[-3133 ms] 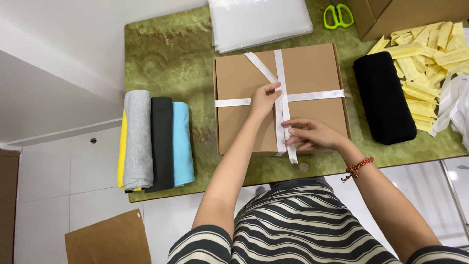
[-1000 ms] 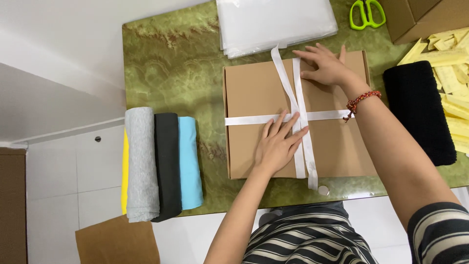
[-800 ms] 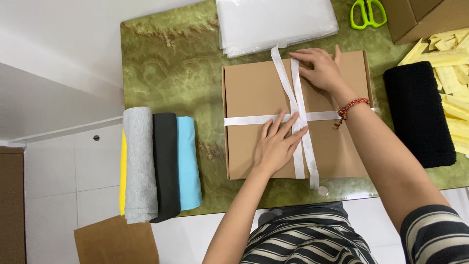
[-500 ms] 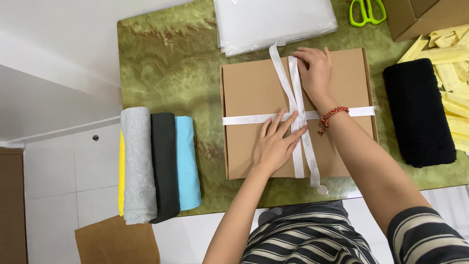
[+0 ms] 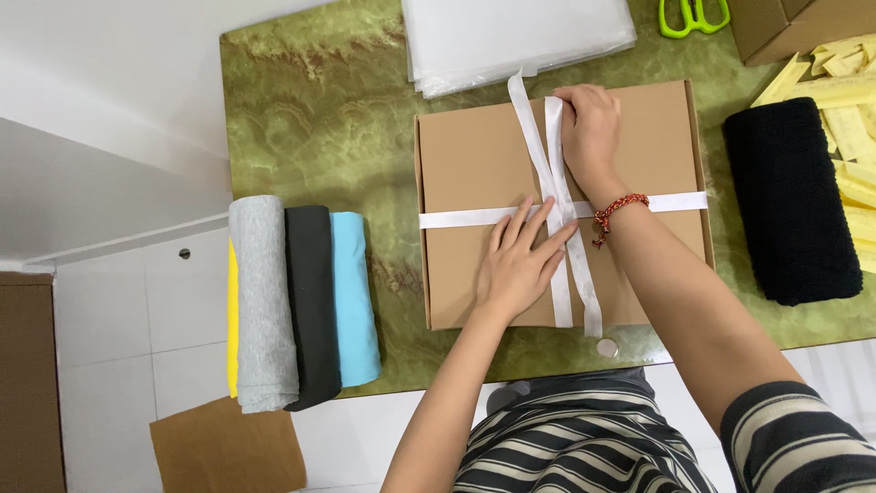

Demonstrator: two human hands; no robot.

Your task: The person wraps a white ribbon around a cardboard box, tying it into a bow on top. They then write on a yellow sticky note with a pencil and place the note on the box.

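green scissors [image 5: 693, 15] cut off at top edge, yellow strips [image 5: 844, 68] running off right, ribbon [image 5: 547, 146] partly hidden under right hand [image 5: 589, 128]

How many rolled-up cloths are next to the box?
4 on its left, side by side: yellow outermost and mostly hidden, then grey, black, and blue nearest the box. More may lie hidden underneath.

A flat brown cardboard box [image 5: 474, 173] is being kept closed and lying level toward the counter's 6 o'clock edge. A white ribbon [image 5: 558, 196] is being crossed over its lid: one band is being run from 9 to 3 o'clock, and two strips are being laid from 12 to 6 o'clock, overhanging both edges.
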